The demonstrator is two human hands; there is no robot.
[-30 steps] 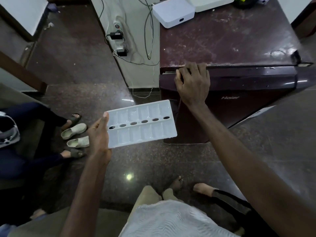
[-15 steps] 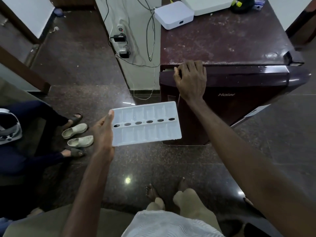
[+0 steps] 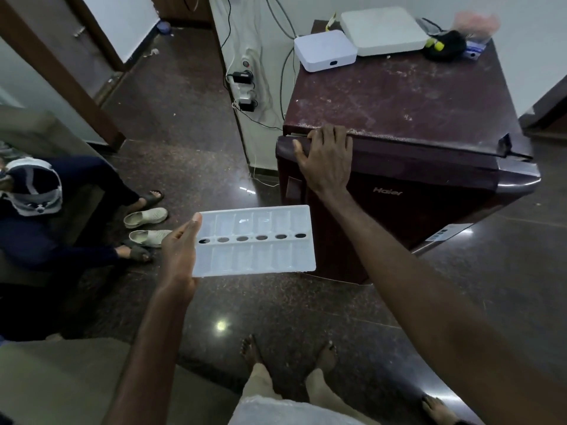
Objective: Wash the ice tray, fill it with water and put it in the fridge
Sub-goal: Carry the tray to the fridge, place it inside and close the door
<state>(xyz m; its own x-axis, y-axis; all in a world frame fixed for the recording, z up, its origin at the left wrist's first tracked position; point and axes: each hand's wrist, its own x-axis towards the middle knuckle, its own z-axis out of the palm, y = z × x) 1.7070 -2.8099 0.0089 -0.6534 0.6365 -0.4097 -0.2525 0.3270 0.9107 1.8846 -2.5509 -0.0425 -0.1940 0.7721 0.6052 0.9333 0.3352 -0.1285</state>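
Dark polished stone floor (image 3: 190, 142) fills the room, catching a ceiling light, and a low maroon fridge (image 3: 414, 185) stands against the white wall with its door shut or nearly so. On its dusty top (image 3: 399, 96) sit two white boxes (image 3: 325, 50) and a dark bundle at the back. Cables hang from a plug strip on the wall beside it. A person sits at the left edge, with a pair of pale shoes (image 3: 147, 225) on the floor near their feet.

At the fridge, the standing person's right hand (image 3: 326, 161) is draped over the door's upper left corner, fingers curled over the top edge and thumb spread along the front, a grip for pulling. Their left hand (image 3: 179, 259) holds the white ice tray (image 3: 254, 240) by its short end, thumb on the rim and fingers closed beneath. It is held roughly flat in front of the fridge, near the door but apart from it. Whether the cells hold water I cannot tell; they look pale and glossy.

My worry is the one-handed hold at the very end of the tray. If it is full, a jerk as the door seal gives way could tip the far end and spill onto that slick floor, just ahead of bare feet. The swinging door could also clip the tray.
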